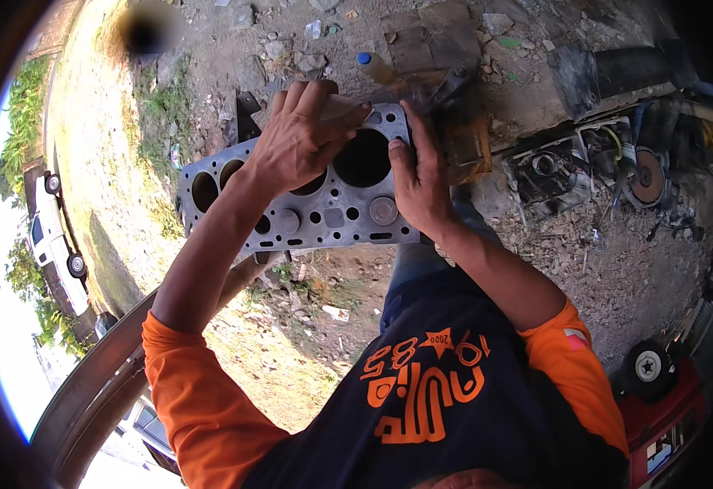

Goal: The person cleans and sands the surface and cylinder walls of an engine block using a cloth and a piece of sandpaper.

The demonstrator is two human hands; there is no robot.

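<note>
A grey metal engine block (333, 218) lies before me with its flat top face up, showing large round cylinder bores and smaller holes. My left hand (289, 143) is closed over a flat, pale grey-brown block (345, 108) that rests on the far side of this face; its exact kind is hard to make out. At the right end of the engine block, my right hand (423, 181) grips the edge, thumb on the top face and fingers along the side. Two round discs (384, 211) sit on the near part of the face.
A bottle with a blue cap (375, 68) stands beyond the engine block. Greasy machine parts (544, 167) and a round disc (646, 175) lie on the ground at right. A curved rusty metal rail (99, 391) runs at lower left. Vehicles stand at both sides.
</note>
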